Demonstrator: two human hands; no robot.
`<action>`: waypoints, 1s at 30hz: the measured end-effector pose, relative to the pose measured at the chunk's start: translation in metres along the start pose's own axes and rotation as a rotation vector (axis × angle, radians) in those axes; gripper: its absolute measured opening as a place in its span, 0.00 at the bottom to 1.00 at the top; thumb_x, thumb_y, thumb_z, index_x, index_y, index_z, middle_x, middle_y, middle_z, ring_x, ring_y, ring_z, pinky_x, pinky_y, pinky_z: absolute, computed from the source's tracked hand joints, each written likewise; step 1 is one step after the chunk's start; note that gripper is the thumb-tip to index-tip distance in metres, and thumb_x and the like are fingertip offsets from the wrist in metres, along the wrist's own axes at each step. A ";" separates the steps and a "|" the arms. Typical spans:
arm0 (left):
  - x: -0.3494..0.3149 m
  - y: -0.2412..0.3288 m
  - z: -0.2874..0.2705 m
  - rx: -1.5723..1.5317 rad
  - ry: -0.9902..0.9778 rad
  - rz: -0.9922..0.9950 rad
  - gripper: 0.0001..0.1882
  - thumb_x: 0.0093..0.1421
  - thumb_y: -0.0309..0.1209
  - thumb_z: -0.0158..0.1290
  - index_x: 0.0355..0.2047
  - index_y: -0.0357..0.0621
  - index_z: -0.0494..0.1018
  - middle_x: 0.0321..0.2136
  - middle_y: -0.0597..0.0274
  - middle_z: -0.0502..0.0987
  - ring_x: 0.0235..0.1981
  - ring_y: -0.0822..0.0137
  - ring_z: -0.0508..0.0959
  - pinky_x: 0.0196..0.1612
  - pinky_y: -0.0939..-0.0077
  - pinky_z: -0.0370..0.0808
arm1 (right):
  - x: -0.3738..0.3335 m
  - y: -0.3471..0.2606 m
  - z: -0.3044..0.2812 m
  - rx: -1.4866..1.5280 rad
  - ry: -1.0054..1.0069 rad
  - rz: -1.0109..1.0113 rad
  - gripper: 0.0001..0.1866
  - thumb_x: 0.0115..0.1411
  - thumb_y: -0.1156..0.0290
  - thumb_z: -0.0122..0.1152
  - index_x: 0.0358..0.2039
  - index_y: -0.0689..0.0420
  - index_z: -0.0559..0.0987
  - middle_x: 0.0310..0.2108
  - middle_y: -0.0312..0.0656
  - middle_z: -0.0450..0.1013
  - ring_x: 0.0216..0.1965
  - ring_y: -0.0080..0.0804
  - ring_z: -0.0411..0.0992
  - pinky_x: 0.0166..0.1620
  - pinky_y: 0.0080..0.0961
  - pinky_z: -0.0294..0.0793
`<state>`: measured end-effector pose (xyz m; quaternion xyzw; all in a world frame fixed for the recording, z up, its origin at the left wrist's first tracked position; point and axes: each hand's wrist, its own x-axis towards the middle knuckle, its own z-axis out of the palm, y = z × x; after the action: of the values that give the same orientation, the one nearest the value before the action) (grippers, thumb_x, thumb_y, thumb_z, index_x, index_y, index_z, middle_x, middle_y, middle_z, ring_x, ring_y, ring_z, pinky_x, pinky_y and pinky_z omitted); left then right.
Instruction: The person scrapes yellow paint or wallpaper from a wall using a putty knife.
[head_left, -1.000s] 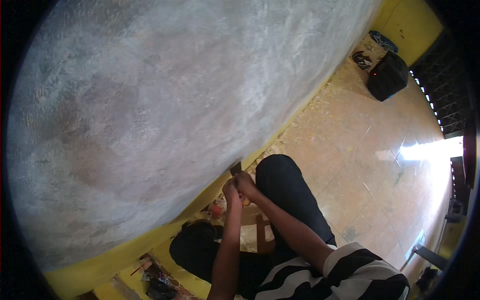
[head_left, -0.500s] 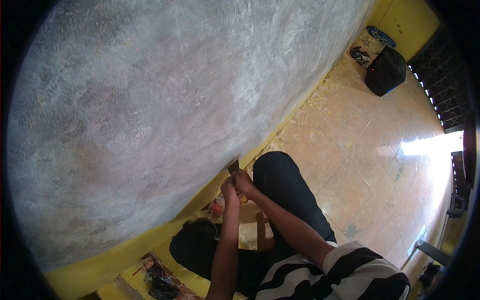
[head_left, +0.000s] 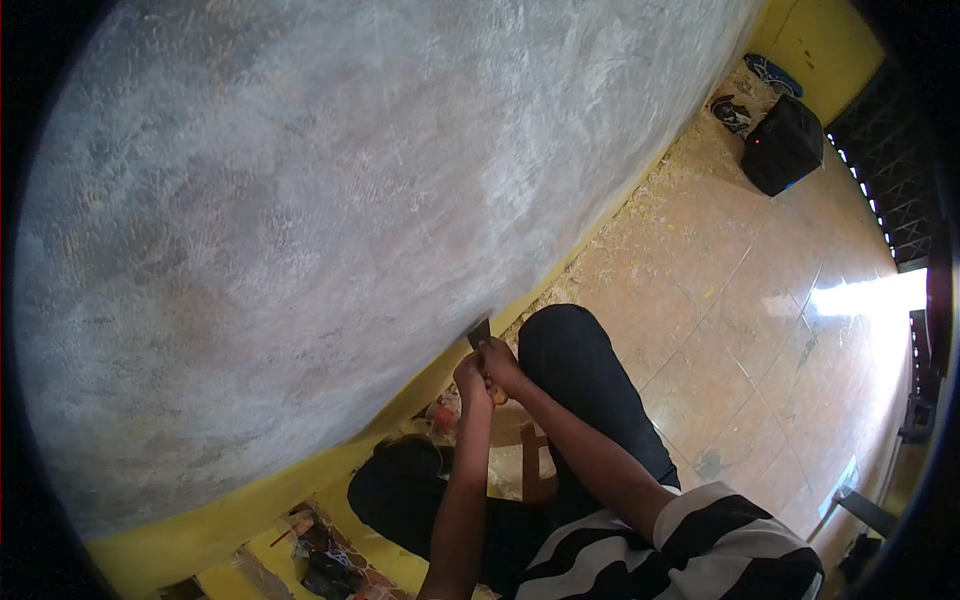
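A scraper [head_left: 480, 332] with a flat dark blade and a light wooden-looking handle is gripped by both hands together. My left hand [head_left: 471, 379] closes around the handle, and my right hand [head_left: 502, 366] is wrapped over it just beside, nearer the blade. The blade's edge meets the lower part of the grey, patchy wall [head_left: 300, 220], right above the yellow strip [head_left: 415, 393] along its bottom. Most of the handle is hidden inside my fingers; only its end shows below them.
Paint flakes [head_left: 640, 212] litter the tiled floor [head_left: 690, 370] along the wall's foot. A black boxy bag or case [head_left: 783, 146] and shoes [head_left: 773, 75] stand at the far right. My bent knees flank my arms. Cluttered odds and ends [head_left: 330, 560] lie at lower left.
Both hands and the scraper sit slightly farther right in the picture, but the whole view has shifted that way too. The grip on the scraper is the same.
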<state>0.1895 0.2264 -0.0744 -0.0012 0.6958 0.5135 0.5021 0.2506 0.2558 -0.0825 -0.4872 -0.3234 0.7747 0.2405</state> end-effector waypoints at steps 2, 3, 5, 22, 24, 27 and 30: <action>0.000 -0.002 -0.007 -0.017 0.032 -0.051 0.16 0.57 0.35 0.47 0.13 0.51 0.62 0.08 0.72 0.59 0.05 0.77 0.57 0.07 0.82 0.51 | -0.001 0.000 -0.001 0.028 0.000 0.050 0.14 0.62 0.64 0.39 0.29 0.62 0.68 0.18 0.42 0.65 0.16 0.30 0.64 0.22 0.29 0.65; 0.000 0.001 -0.008 -0.030 0.058 -0.100 0.15 0.56 0.34 0.48 0.13 0.50 0.62 0.08 0.72 0.59 0.05 0.77 0.57 0.07 0.82 0.51 | 0.000 -0.001 -0.001 0.044 0.003 0.071 0.14 0.62 0.64 0.39 0.29 0.62 0.68 0.18 0.42 0.65 0.17 0.31 0.65 0.22 0.29 0.65; -0.001 0.002 -0.003 -0.034 0.054 -0.083 0.15 0.57 0.34 0.47 0.13 0.50 0.62 0.08 0.72 0.59 0.05 0.77 0.57 0.07 0.82 0.51 | 0.003 -0.003 0.000 0.076 0.007 0.114 0.15 0.62 0.63 0.39 0.31 0.63 0.69 0.19 0.43 0.66 0.17 0.31 0.65 0.22 0.30 0.65; 0.000 0.004 -0.002 -0.035 -0.005 -0.057 0.14 0.55 0.33 0.47 0.13 0.51 0.63 0.09 0.71 0.60 0.07 0.77 0.57 0.09 0.81 0.50 | 0.012 0.004 -0.004 0.110 0.043 0.104 0.15 0.61 0.64 0.41 0.23 0.60 0.67 0.14 0.39 0.63 0.14 0.28 0.62 0.21 0.28 0.63; -0.002 0.002 -0.004 -0.063 0.024 -0.067 0.14 0.55 0.33 0.47 0.13 0.51 0.63 0.09 0.71 0.60 0.07 0.77 0.57 0.09 0.81 0.51 | 0.013 0.009 -0.001 0.062 0.055 0.057 0.14 0.61 0.64 0.41 0.23 0.60 0.67 0.14 0.39 0.62 0.14 0.27 0.62 0.22 0.28 0.63; -0.014 0.008 0.007 -0.003 0.084 -0.062 0.14 0.56 0.34 0.47 0.13 0.51 0.62 0.09 0.72 0.60 0.07 0.77 0.57 0.09 0.81 0.51 | 0.016 0.014 -0.007 0.009 0.076 -0.029 0.14 0.61 0.64 0.41 0.23 0.59 0.67 0.14 0.38 0.62 0.15 0.27 0.61 0.21 0.27 0.62; -0.006 0.012 0.001 0.018 0.072 -0.098 0.15 0.56 0.35 0.48 0.13 0.51 0.62 0.08 0.72 0.60 0.07 0.77 0.57 0.09 0.81 0.51 | 0.014 0.007 -0.002 0.006 0.082 -0.036 0.14 0.61 0.64 0.40 0.24 0.59 0.68 0.14 0.38 0.62 0.15 0.26 0.61 0.21 0.27 0.62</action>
<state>0.1873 0.2300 -0.0622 -0.0494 0.7169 0.4817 0.5015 0.2467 0.2614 -0.0967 -0.5119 -0.3197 0.7507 0.2687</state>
